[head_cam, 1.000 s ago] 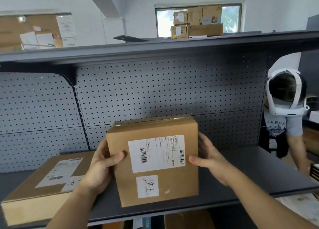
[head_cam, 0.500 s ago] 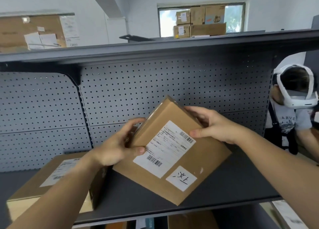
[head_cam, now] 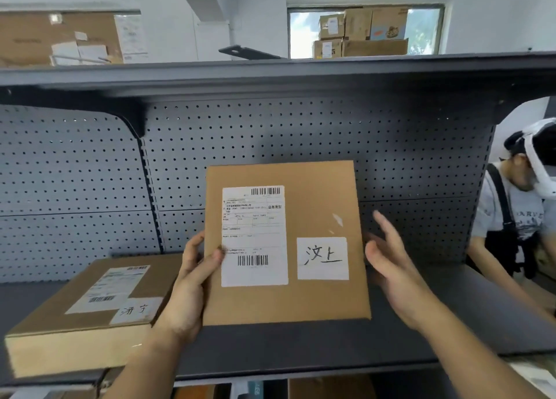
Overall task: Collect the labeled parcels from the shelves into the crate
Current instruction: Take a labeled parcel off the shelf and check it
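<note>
Pickup step: left hand [head_cam: 189,287] grips the parcel [head_cam: 316,206] at its 9 o'clock, right hand [head_cam: 388,263] hangs loose at 3. Needs crating next, I'd guess.

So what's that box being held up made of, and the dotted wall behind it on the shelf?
The parcel looks like plain brown cardboard, matt, with a small pale scuff on its face. Its white shipping label looks like stuck-on printed paper. The back panel seems to be painted sheet metal, grey and matt, punched with even rows of holes, though a coated board cannot be ruled out.
</note>
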